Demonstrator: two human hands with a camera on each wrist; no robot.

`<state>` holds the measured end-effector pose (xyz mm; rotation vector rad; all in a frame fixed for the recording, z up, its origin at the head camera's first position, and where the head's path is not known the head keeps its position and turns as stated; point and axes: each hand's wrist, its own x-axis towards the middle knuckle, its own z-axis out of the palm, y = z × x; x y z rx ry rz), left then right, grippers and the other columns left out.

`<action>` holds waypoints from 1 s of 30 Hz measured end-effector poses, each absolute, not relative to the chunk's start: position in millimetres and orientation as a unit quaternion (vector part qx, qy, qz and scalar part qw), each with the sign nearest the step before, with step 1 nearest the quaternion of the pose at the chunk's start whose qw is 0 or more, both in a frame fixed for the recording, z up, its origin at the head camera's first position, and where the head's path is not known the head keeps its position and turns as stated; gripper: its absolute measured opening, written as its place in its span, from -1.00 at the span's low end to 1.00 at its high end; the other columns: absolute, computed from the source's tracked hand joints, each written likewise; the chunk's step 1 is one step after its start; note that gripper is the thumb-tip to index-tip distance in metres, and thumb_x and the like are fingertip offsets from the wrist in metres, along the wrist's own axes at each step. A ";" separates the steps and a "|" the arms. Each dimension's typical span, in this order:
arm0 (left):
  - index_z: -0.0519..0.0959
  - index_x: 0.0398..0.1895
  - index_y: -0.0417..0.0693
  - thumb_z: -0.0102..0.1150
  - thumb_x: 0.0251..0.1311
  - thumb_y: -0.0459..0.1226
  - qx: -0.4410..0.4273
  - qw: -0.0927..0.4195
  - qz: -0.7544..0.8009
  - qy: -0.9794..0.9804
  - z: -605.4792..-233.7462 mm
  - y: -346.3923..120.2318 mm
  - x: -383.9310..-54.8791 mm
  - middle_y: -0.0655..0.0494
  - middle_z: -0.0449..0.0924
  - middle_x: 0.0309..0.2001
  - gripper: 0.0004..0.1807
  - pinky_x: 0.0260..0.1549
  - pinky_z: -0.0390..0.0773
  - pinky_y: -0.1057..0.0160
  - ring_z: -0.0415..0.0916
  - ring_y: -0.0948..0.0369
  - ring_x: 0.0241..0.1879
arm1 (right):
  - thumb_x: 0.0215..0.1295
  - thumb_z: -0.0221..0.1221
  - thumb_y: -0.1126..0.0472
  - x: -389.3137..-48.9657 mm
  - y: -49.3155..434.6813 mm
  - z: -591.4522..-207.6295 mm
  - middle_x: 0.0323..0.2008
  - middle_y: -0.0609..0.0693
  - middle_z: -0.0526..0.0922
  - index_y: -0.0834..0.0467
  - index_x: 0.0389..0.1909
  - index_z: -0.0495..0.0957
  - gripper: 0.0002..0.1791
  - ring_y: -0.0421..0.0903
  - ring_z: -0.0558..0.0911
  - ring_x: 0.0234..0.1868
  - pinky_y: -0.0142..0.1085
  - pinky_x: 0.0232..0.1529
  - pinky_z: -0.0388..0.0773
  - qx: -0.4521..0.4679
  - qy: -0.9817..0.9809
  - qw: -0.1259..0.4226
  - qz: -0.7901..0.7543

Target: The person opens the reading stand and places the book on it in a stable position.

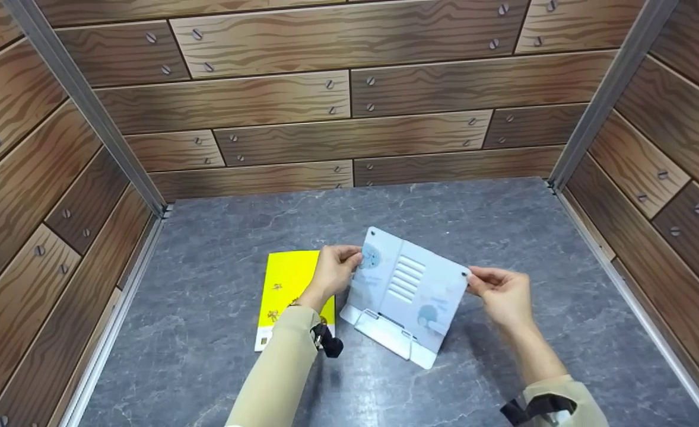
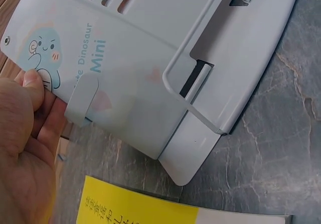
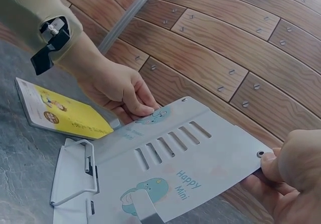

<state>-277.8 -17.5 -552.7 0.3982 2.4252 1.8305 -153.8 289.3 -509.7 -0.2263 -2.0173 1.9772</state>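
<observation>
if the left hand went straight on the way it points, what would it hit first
The stand: the left hand pinches its edge, so there seems no gap to cross; what would come after is unclear in depth.

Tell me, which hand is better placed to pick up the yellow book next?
Probably the left hand: it is nearer the book, though it would first have to let go of the stand. The right hand grips the stand's opposite side, leaving the stand between it and the book.
</observation>
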 end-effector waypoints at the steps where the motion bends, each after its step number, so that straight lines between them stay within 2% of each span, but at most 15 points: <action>1: 0.73 0.11 -0.29 0.18 0.53 -0.41 0.129 0.039 0.596 0.791 -552.8 -17.6 -277.4 -0.05 0.79 -0.05 -0.76 -0.06 0.75 0.23 0.76 0.13 -0.06 | 0.34 0.24 0.66 -154.7 289.8 -509.6 -0.24 0.32 0.77 0.64 -0.05 0.63 -0.80 -0.11 0.81 -0.32 -0.20 -0.17 0.78 -0.079 -0.705 0.152 0.688; 7: 0.74 0.12 -0.26 0.18 0.53 -0.39 0.120 0.035 0.595 0.794 -552.8 -18.0 -274.6 -0.02 0.79 -0.05 -0.76 -0.07 0.74 0.25 0.75 0.16 -0.06 | 0.36 0.26 0.61 -159.2 291.9 -508.2 -0.23 0.30 0.77 0.62 -0.02 0.63 -0.79 -0.12 0.81 -0.33 -0.15 -0.14 0.78 -0.084 -0.714 0.144 0.680; 16: 0.76 0.08 -0.21 0.19 0.54 -0.36 0.114 0.027 0.594 0.796 -554.6 -19.6 -270.6 0.05 0.79 -0.13 -0.78 -0.10 0.74 0.26 0.74 0.19 -0.10 | 0.36 0.28 0.58 -165.2 294.2 -509.9 -0.22 0.31 0.77 0.61 0.00 0.64 -0.76 -0.17 0.79 -0.34 -0.25 -0.19 0.78 -0.085 -0.719 0.153 0.673; 30: 0.75 0.06 -0.28 0.21 0.53 -0.38 0.108 0.019 0.608 0.787 -559.3 -21.7 -264.4 -0.01 0.79 -0.14 -0.78 -0.12 0.75 0.24 0.74 0.15 -0.13 | 0.36 0.27 0.59 -175.6 295.0 -511.5 -0.22 0.30 0.77 0.60 -0.03 0.65 -0.79 -0.23 0.78 -0.34 -0.26 -0.19 0.78 -0.081 -0.736 0.169 0.651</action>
